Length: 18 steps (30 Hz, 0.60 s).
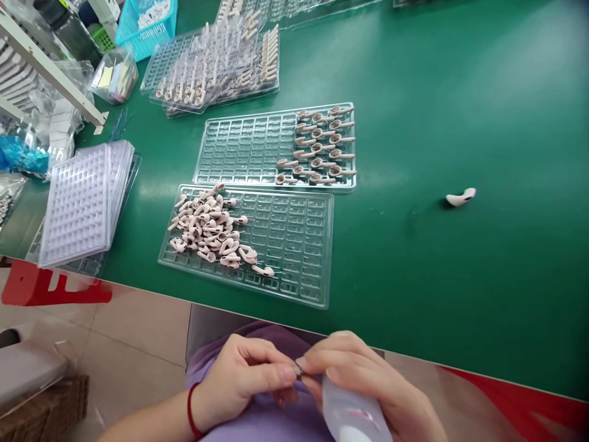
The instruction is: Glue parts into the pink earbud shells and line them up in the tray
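Observation:
My left hand (251, 374), with a red band at the wrist, pinches a small greyish part (299, 371) between thumb and forefinger, over my lap. Its exact kind is too small to tell. In my right hand (363, 368) is a whitish translucent plastic bottle (352, 408), its base toward me. The right fingertips meet the left ones at the small part, and the bottle's tip is hidden. Beyond the table edge, a clear tray (299, 258) bears a heap of white earbud shells (211, 224). Behind it, another tray (243, 147) has earbud shells (326, 144) in rows at its right end.
A single earbud shell (461, 197) lies on the green table (414, 276) at right. Stacked filled trays (216, 73), a blue basket (147, 37) and a small clear box (115, 77) stand at the back left. White trays (80, 202) are piled at left, above a red stool (50, 288).

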Motion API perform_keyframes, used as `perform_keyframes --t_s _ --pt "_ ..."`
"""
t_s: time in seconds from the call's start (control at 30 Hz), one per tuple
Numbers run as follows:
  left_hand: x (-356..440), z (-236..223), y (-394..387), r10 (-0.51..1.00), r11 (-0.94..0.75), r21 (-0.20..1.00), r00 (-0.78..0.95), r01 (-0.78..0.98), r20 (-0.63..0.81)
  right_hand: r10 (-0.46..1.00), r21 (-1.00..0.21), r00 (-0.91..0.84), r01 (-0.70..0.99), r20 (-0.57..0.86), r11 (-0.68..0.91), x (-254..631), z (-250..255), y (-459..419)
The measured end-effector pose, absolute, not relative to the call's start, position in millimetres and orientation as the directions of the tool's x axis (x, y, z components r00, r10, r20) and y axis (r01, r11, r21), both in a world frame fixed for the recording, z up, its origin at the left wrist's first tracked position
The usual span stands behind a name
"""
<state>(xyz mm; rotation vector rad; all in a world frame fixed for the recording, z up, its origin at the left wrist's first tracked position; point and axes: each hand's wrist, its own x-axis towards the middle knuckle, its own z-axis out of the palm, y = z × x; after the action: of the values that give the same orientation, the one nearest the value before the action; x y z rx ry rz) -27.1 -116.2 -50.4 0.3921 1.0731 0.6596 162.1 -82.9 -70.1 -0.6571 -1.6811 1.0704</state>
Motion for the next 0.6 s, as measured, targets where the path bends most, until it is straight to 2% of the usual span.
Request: perform_keyframes --t_s 0.23,0.43,0.53,0.6 --pt "-27.7 -37.3 -107.8 0.681 0.711 0.692 0.369 -0.124 -0.633 0.789 -0.878 -0.405 -0.087 0.462 0.470 168.1 -70.6 -87.8" --pt "-26.1 -36.3 -107.9 0.766 0.599 0.800 0.309 -0.026 -0.563 0.798 -0.892 -0.416 -0.083 0.437 0.445 167.5 -71.0 -88.3" --pt "-25.0 -36.4 -108.9 0.766 0.610 0.791 0.288 -0.046 -0.575 0.802 -0.880 -0.389 -0.056 0.454 0.471 167.4 -73.3 -88.8" --pt "-24.1 -37.5 -110.3 0.727 0.672 0.734 0.276 -0.099 -0.629 0.823 -0.871 -0.336 0.018 0.458 0.492 168.1 -76.4 -90.1"
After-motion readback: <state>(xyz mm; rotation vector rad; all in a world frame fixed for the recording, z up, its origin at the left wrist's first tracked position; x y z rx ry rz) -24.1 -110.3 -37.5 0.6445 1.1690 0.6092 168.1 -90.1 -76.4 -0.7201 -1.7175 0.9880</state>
